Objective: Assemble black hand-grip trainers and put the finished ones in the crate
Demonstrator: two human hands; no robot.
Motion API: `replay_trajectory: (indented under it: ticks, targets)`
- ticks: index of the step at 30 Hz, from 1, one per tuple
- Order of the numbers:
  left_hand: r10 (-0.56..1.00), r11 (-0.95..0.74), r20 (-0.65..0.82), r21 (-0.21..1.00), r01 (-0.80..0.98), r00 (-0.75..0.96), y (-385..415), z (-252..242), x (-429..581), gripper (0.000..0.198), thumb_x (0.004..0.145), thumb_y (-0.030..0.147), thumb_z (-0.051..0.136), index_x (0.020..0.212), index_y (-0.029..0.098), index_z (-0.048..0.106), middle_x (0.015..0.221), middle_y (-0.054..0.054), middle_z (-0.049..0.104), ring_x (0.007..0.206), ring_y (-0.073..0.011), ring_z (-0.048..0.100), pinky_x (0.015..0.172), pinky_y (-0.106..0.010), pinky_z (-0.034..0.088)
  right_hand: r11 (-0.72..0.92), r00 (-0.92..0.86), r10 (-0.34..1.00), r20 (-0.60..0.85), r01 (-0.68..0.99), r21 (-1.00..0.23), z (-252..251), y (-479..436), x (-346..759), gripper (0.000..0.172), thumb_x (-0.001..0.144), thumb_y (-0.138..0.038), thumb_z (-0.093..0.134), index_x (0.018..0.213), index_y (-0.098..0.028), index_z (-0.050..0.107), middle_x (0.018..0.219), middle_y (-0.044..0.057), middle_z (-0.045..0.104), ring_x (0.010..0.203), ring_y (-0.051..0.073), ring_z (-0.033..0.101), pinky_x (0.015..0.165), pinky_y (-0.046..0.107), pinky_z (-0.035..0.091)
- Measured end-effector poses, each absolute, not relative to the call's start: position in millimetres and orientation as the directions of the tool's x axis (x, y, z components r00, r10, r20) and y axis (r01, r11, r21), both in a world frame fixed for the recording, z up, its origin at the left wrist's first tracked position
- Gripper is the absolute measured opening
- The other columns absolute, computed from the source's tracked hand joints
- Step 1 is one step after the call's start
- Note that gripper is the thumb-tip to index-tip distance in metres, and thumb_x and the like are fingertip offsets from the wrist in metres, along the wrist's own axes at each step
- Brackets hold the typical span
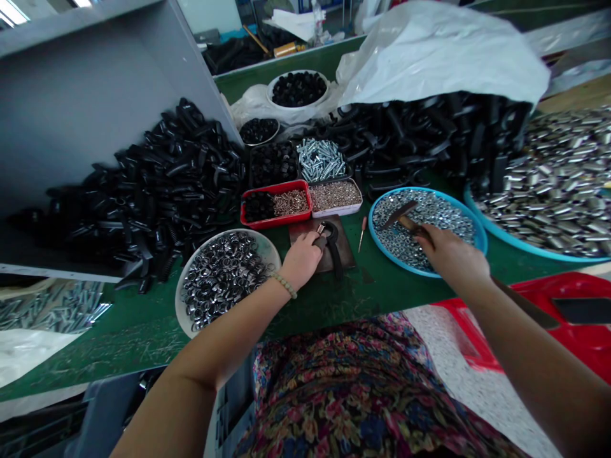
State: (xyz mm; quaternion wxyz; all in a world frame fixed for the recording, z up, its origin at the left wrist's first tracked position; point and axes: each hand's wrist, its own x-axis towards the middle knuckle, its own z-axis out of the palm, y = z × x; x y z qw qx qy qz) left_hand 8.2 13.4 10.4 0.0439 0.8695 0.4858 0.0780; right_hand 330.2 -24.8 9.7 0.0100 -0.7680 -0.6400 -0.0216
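Note:
My right hand (451, 254) is wrapped round the wooden handle of a hammer (401, 215). The hammer's head is over a blue tray (426, 273) of small shiny metal nuts. On a flat metal plate (348, 245) lies a black plastic handle (335, 254) with a rounded, ring-like end. My left hand (304, 257) is closed at that end, its fingers pinching beside a small shiny metal bit (321, 228); the fingers partly hide the grip. Close to the plate's right side is a small screwdriver (363, 233) with a reddish handle.
A white bowl of metal rings (224, 280) stands left of my left hand. Behind the plate are a red box (277, 222) of screws and black parts, a tray of small rivets (335, 196) and long screws (321, 159). Black parts (157, 184) spill from a grey crate (95, 83).

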Motion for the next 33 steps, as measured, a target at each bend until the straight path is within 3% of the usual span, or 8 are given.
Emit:
replay_trajectory:
  ticks: [6,12,15,19,21,25,30,33]
  targets:
    - [0.923,-0.384,0.098,0.211,0.899,0.371,20,17,18,0.028,0.093,0.036,0.044,0.104,0.017,0.062,0.105,-0.007,0.060,0.090,-0.0195,0.058,0.074,-0.029,0.047,-0.183,0.182,0.982,0.039,0.983,0.025,13,-24,337,0.047,0.094,-0.050,0.033,0.129,-0.024,0.051,0.107,0.011,0.062,0.078,0.025,0.060,0.063,0.034,0.042]
    - [0.921,-0.390,0.127,0.306,0.868,0.369,21,18,14,0.026,0.093,0.034,0.046,0.095,0.016,0.064,0.100,-0.006,0.063,0.089,-0.0180,0.060,0.081,-0.028,0.047,-0.010,-0.020,0.984,0.175,0.985,0.173,35,-5,303,0.041,0.095,-0.043,0.036,0.104,-0.015,0.065,0.101,0.014,0.060,0.099,0.029,0.052,0.078,0.037,0.039]
    - [0.919,-0.392,0.131,0.390,0.833,0.371,20,19,8,0.025,0.093,0.033,0.047,0.096,0.017,0.065,0.099,-0.006,0.064,0.092,-0.0186,0.061,0.086,-0.029,0.047,0.176,-0.190,0.977,0.094,0.974,0.141,41,23,258,0.039,0.096,-0.037,0.035,0.097,-0.013,0.066,0.098,0.014,0.061,0.099,0.026,0.052,0.080,0.033,0.039]
    - [0.944,-0.324,0.143,0.576,0.750,0.298,15,20,-1,0.025,0.094,0.028,0.043,0.108,0.018,0.061,0.104,-0.007,0.067,0.097,-0.0170,0.062,0.089,-0.028,0.048,0.189,-0.180,0.982,-0.061,0.961,0.202,39,50,210,0.029,0.091,-0.024,0.043,0.098,-0.006,0.065,0.104,0.020,0.061,0.102,0.029,0.054,0.078,0.034,0.040]
    - [0.933,-0.355,0.172,0.568,0.742,0.315,11,19,-5,0.027,0.094,0.026,0.042,0.113,0.018,0.059,0.113,-0.008,0.065,0.110,-0.0180,0.058,0.097,-0.031,0.046,0.189,-0.170,0.980,-0.105,0.960,0.208,36,51,199,0.026,0.090,-0.014,0.041,0.097,-0.004,0.063,0.101,0.022,0.062,0.098,0.028,0.057,0.075,0.033,0.041]
    - [0.866,-0.493,0.157,0.426,0.759,0.474,5,13,-6,0.032,0.092,0.021,0.043,0.121,0.016,0.056,0.132,-0.009,0.056,0.130,-0.0219,0.042,0.109,-0.039,0.037,0.189,-0.169,0.980,-0.105,0.959,0.213,33,39,191,0.027,0.091,-0.010,0.034,0.104,-0.006,0.058,0.097,0.022,0.062,0.092,0.028,0.062,0.072,0.033,0.042]
    - [0.829,-0.552,0.161,0.389,0.738,0.535,3,6,-9,0.030,0.093,0.020,0.041,0.116,0.013,0.059,0.130,-0.010,0.056,0.128,-0.0216,0.042,0.110,-0.037,0.036,0.143,-0.123,0.987,-0.099,0.964,0.223,32,25,184,0.027,0.093,-0.011,0.030,0.109,-0.009,0.052,0.095,0.020,0.061,0.087,0.027,0.065,0.067,0.031,0.046]
    - [0.829,-0.551,0.181,0.417,0.723,0.528,3,6,-12,0.031,0.094,0.021,0.038,0.118,0.015,0.057,0.127,-0.008,0.058,0.125,-0.0202,0.044,0.109,-0.036,0.038,0.144,-0.129,0.988,-0.085,0.966,0.214,28,18,180,0.027,0.094,-0.013,0.030,0.109,-0.012,0.052,0.106,0.021,0.058,0.089,0.027,0.064,0.068,0.032,0.047]
